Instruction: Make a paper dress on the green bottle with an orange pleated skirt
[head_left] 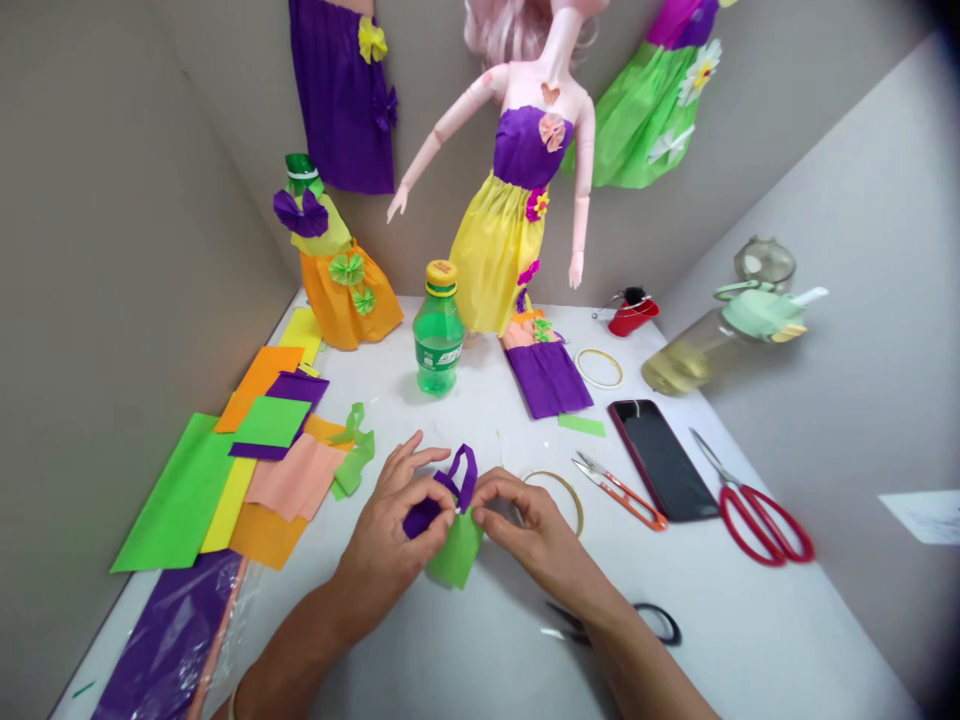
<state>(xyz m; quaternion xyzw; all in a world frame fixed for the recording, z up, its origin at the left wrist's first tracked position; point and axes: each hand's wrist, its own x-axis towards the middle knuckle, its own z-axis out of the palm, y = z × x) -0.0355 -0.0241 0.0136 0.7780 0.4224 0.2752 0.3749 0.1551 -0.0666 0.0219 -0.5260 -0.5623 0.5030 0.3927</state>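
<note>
Near the front middle of the table, my left hand (pixel 401 515) pinches a small piece of crepe paper between thumb and forefinger, its other fingers spread. The piece has a purple part with a looped strip (pixel 466 470) standing up and a green part (pixel 456 555) hanging below. My right hand (pixel 525 515) pinches the same piece at its right edge, close to the left fingertips. A tiny white spot shows at the left fingertips; I cannot make out what it is. A gold bangle (pixel 574 495) lies behind my right hand, partly hidden.
Stacked coloured paper sheets (pixel 176 490) lie left. A green bottle (pixel 438 345), a doll in a paper dress (pixel 495 230) and a dressed bottle (pixel 349 290) stand behind. Right are orange snips (pixel 622 492), a phone (pixel 664 460), red scissors (pixel 754 520) and a drink bottle (pixel 697 345). Black scissors (pixel 664 625) lie under my right forearm.
</note>
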